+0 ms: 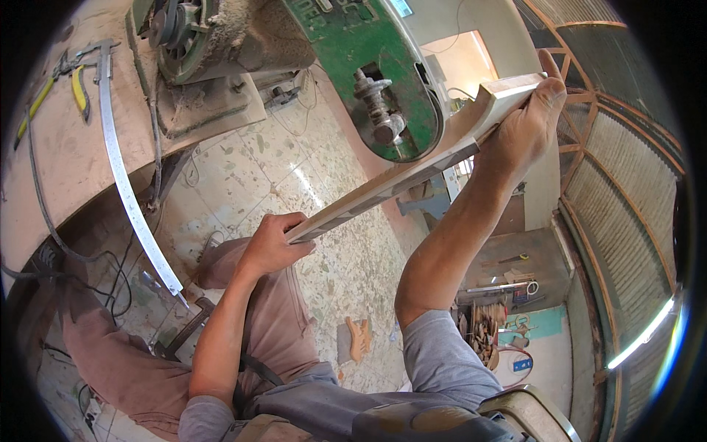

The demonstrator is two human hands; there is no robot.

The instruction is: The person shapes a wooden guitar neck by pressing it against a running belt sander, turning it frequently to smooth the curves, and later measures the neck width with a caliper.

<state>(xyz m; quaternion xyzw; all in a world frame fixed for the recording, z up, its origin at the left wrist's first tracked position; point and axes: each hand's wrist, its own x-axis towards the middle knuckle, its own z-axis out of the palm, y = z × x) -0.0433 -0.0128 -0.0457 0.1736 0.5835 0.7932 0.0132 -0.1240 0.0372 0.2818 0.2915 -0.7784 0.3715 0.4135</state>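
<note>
A long pale wooden piece (412, 173), curved at its far end, runs from the picture's middle up to the upper right. My left hand (271, 243) grips its near end above my knee. My right hand (529, 121) holds the far curved end, arm stretched out. The piece passes just below the green band saw head (368, 55) with its metal blade guide (379, 110).
A long metal ruler (129, 188) hangs over the dusty worktable (66, 147) at left, with yellow-handled pliers (77, 88) on it. A motor (213, 37) sits behind. Terrazzo floor (294, 166) below holds a small wooden offcut (359, 337). Tools clutter a shelf (501, 295) at right.
</note>
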